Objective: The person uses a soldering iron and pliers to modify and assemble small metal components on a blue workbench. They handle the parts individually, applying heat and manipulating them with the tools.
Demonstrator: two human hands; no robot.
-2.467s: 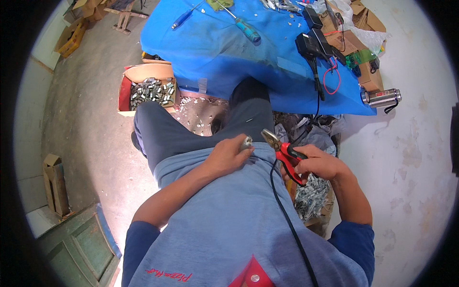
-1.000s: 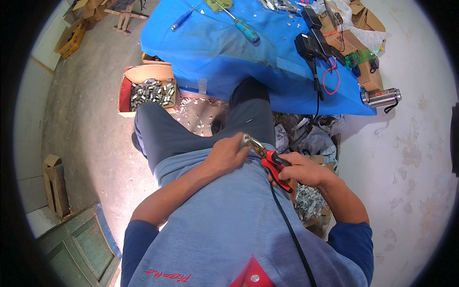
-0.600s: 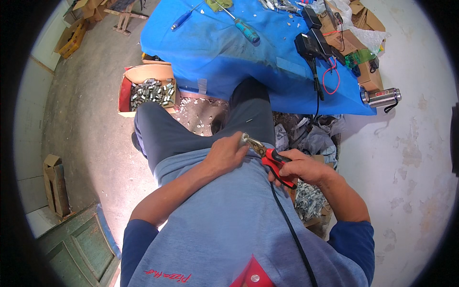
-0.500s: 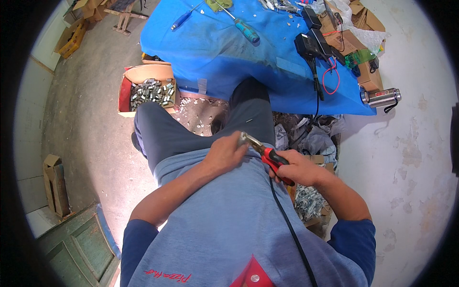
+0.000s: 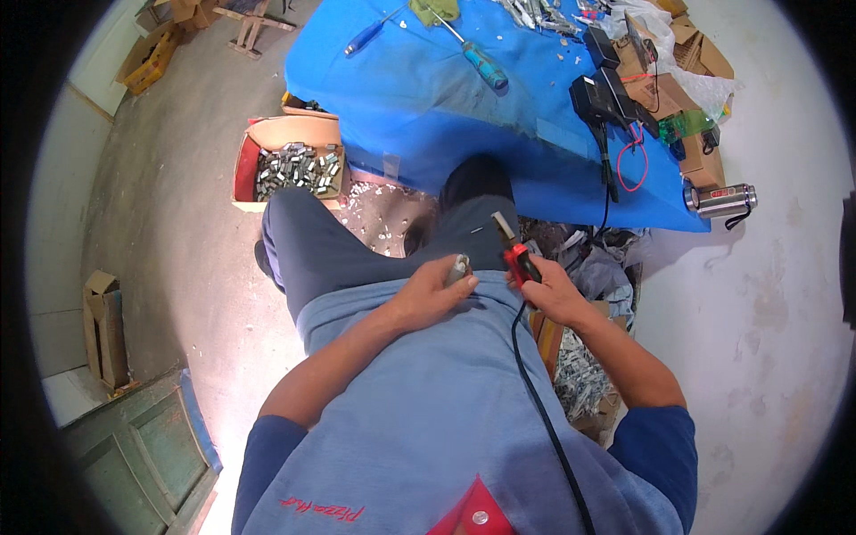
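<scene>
My left hand (image 5: 430, 296) is closed over my lap around a small silvery-grey piece (image 5: 460, 265), whose end pokes out between thumb and fingers. Its exact kind is too small to make out. Over my right thigh, my right hand (image 5: 555, 292) grips pliers (image 5: 515, 256) by their red and black handles. The metal jaws point up and away from me, apart from the left hand's piece. Fingers hide most of the handles.
Ahead stands a table under a blue cloth (image 5: 428, 116), with screwdrivers (image 5: 485, 66), black power adapters (image 5: 596, 100) and a steel flask (image 5: 724, 201). Left of my knee, a cardboard box (image 5: 245, 174) holds many small metal parts. A black cable (image 5: 544, 415) runs down my shirt.
The pliers have come away from the small piece and swung to point forward. The left hand keeps the piece. The whole view has shifted slightly.
</scene>
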